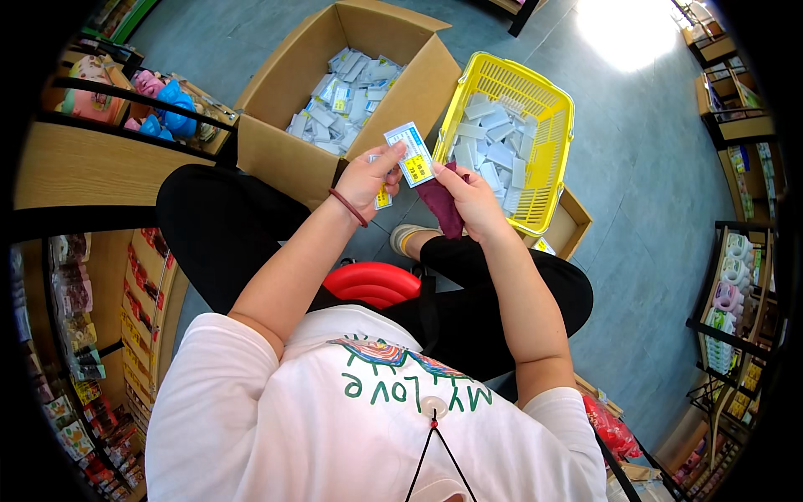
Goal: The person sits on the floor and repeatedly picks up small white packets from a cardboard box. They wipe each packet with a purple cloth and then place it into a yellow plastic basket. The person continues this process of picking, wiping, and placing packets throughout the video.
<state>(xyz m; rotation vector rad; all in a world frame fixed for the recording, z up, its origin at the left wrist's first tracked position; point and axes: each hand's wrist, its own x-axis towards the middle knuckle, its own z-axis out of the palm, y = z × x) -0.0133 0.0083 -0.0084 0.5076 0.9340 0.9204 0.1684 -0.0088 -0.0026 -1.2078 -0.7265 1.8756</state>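
Observation:
My left hand (374, 181) is closed on a price tag (409, 149) with a blue, white and yellow face, its thumb lying on the tag's edge. Another tag (383, 199) with a yellow patch pokes out below that hand's fingers. My right hand (478, 201) pinches a dark maroon cloth (442, 206) and meets the lower right corner of the same price tag. Beyond my hands stands an open cardboard box (288, 60) with many loose tags (341, 99) inside. To its right, a yellow plastic basket (545, 151) holds a heap of pale tags (493, 138), mostly plain side up.
Under the basket's near end sits a shallow cardboard tray (573, 224). A red round stool (372, 283) is between my legs. Stocked shelves (150, 301) rise close on my left, and more shelves (732, 280) line the right. Grey tiled floor (644, 167) spreads between.

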